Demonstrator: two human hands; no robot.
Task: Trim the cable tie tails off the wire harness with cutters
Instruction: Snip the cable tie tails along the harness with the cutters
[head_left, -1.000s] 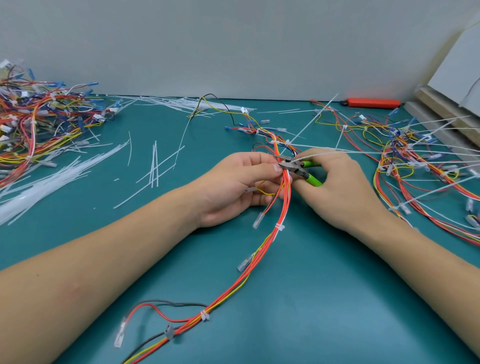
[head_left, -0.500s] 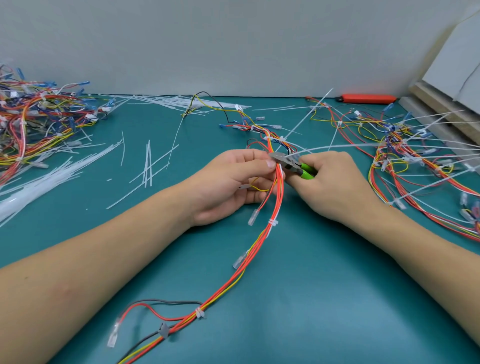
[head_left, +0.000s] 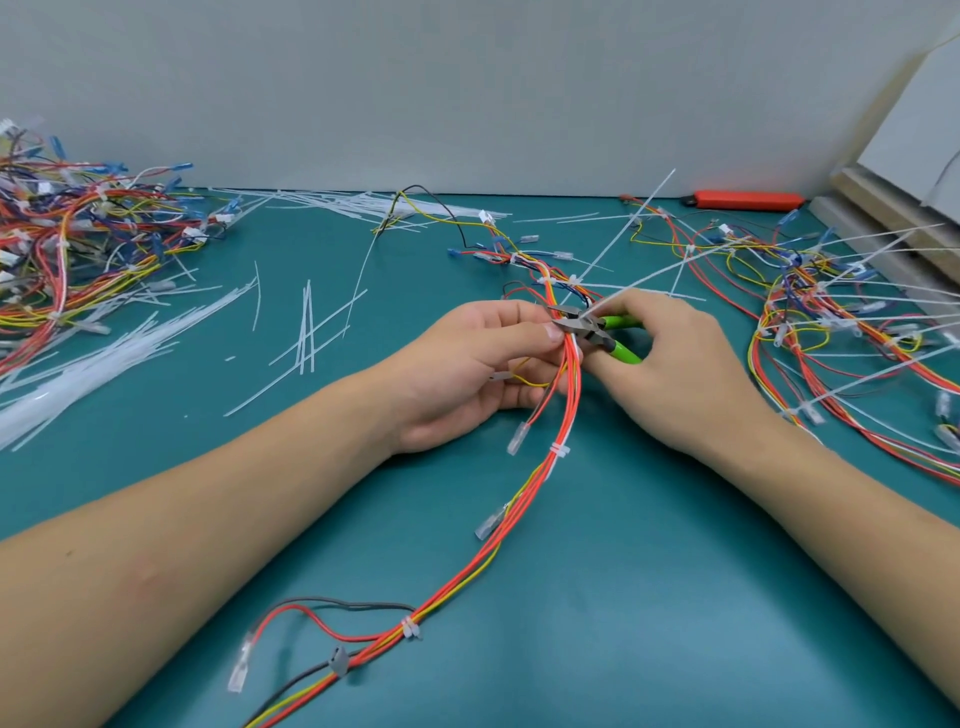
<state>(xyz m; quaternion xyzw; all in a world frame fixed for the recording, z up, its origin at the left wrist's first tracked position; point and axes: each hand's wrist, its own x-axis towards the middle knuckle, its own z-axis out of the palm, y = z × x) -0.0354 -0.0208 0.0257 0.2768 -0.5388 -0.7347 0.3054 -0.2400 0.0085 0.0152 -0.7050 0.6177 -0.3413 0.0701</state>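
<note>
Item: wire harness (head_left: 563, 410), red, orange and yellow leads, running from the near edge of the green work mat (head_left: 623, 597) up the middle to my hands; trimmed ties sit along its near stretch.

Item: my left hand (head_left: 467, 374), fingers curled round the bundle, thumb pressed on top just below the tie being cut.

Item: my right hand (head_left: 670, 379), fingers wrapped round the green-handled cutters (head_left: 584, 327). The jaws point left across the bundle and stand slightly apart at the tie head.

Item: cable tie tail (head_left: 654, 278), white, long axis rising up and to the right from the jaws, away from my left thumb. The right hand is the nearer to it; I judge the squeeze comes next.

Item: untrimmed harnesses (head_left: 841, 322) at the right edge, finished harnesses (head_left: 78, 244) at the far left corner, loose cut tails (head_left: 306, 332) left of centre, a red utility knife (head_left: 748, 199) at the far edge against the grey wall (head_left: 415, 78).
</note>
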